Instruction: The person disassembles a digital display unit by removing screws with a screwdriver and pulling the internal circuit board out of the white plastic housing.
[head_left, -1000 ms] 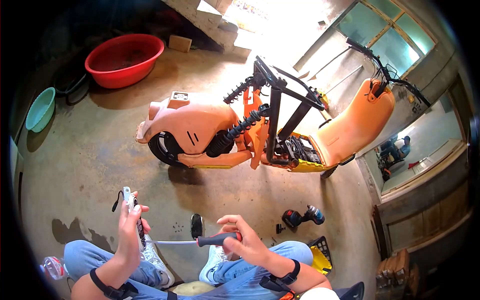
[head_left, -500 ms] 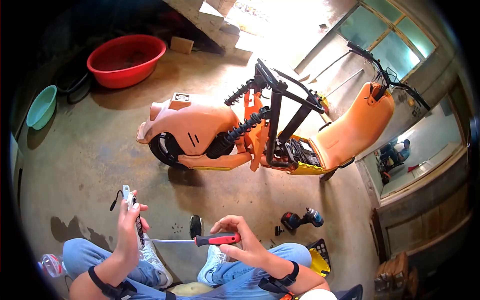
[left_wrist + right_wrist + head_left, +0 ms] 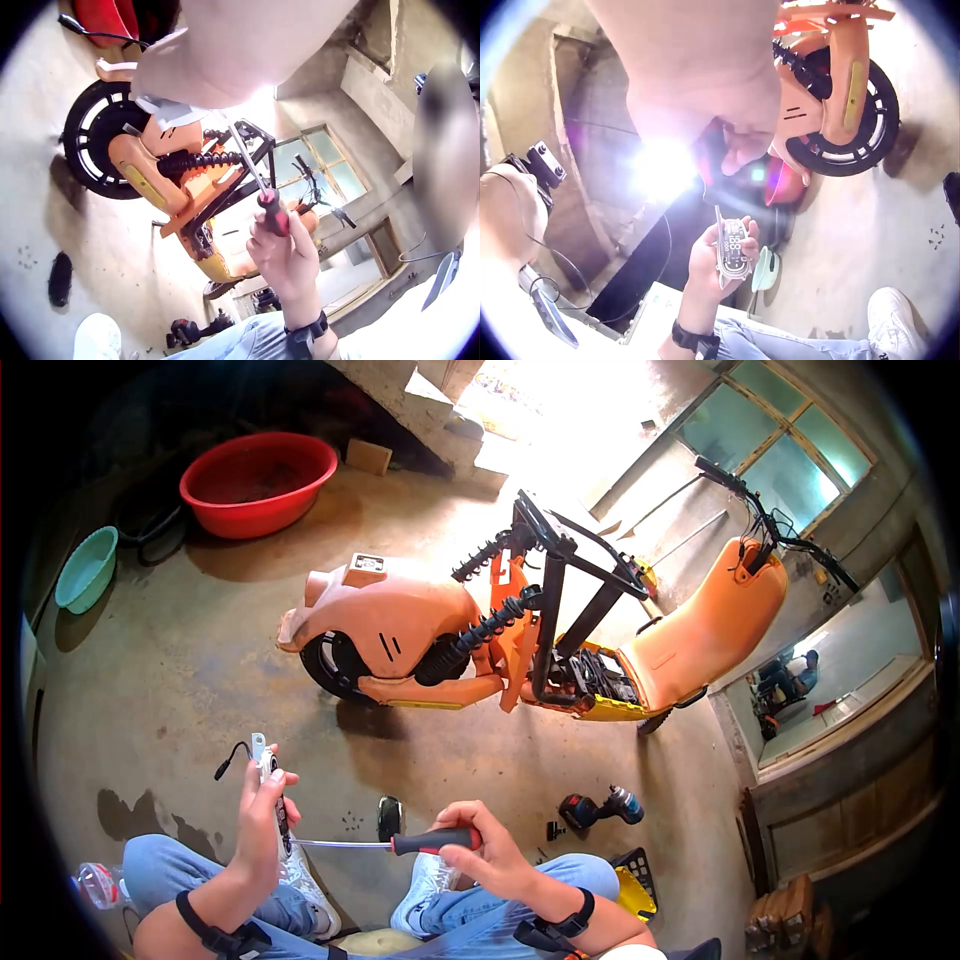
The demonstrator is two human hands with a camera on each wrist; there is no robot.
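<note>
My left hand (image 3: pixel 262 820) holds an oval instrument display (image 3: pixel 735 251) upright by its edges. Digits show on its face in the right wrist view, and a short black cable (image 3: pixel 232 758) hangs from its top. In my right hand (image 3: pixel 492 850) is a screwdriver with a red and dark handle (image 3: pixel 432 842), fingers and thumb around the handle's end. Its long metal shaft (image 3: pixel 340 845) runs level to the left, the tip right at the display's lower edge. The left wrist view shows the same screwdriver handle (image 3: pixel 273 214) in the right fingers.
A partly stripped orange electric scooter (image 3: pixel 400 620) stands ahead. On the floor lie a cordless drill (image 3: pixel 600 808), a dark oval part (image 3: pixel 390 818), small screws (image 3: pixel 351 821) and a yellow and black case (image 3: pixel 636 885). Farther off are a red basin (image 3: pixel 255 515) and a green basin (image 3: pixel 88 570).
The right fingers loosened and spread along the screwdriver handle, then curled around it again; the handle has turned, showing red and then dark. The left hand keeps the display in nearly the same place.
</note>
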